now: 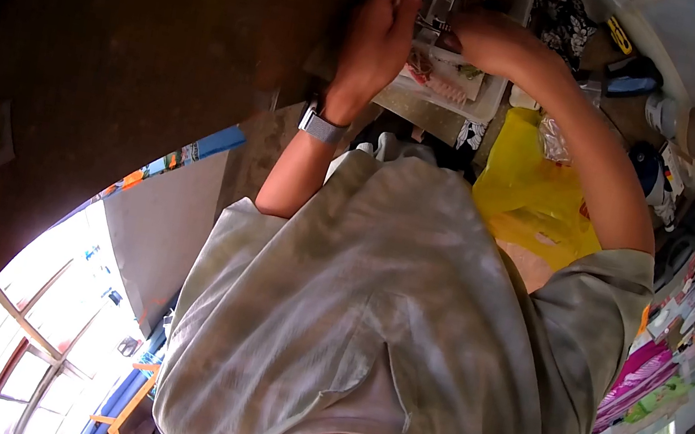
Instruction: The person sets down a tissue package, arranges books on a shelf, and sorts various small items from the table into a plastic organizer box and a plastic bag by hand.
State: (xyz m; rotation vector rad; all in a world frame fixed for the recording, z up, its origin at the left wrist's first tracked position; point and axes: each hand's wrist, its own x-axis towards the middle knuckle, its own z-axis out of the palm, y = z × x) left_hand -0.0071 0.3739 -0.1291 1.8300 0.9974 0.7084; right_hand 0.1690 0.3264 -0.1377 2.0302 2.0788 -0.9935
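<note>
While left hand and right hand work at tray | fingers: grip indiscernible | yellow-black item: markings unreadable

Window glaring; upper left dark; fisheye edges.

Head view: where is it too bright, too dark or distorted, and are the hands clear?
Head view: glare bleaches the brown-framed glass window at lower left; head view: deep shadow covers much of the upper left, beside the bare left hand; head view: the wide lens bends the outer scene inside a black border; head view: both this and the bare right hand lose fingertip detail.
</note>
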